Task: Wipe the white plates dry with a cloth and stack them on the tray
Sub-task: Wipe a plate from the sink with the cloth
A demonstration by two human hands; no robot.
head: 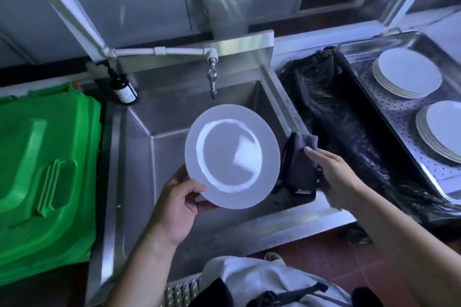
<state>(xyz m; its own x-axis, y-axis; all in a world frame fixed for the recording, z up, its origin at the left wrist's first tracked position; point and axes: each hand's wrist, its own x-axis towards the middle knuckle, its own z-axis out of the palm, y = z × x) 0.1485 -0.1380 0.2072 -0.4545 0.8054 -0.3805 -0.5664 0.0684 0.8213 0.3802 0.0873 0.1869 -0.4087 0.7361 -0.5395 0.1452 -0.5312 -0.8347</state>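
Over the steel sink (189, 109), the left hand (174, 209) pinched the white plate (232, 157) by its near rim, face exposed for wiping, while the right hand (334, 172) gripped the dark cloth (299, 159) just right of it.

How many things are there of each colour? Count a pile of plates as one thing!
White: 3, the held plate and two plate stacks on the tray.
Green: 1, the bin.
Dark grey: 1, the cloth.
Brown: 1, the bottle.
Black: 1, the plastic bag.
Total: 7.
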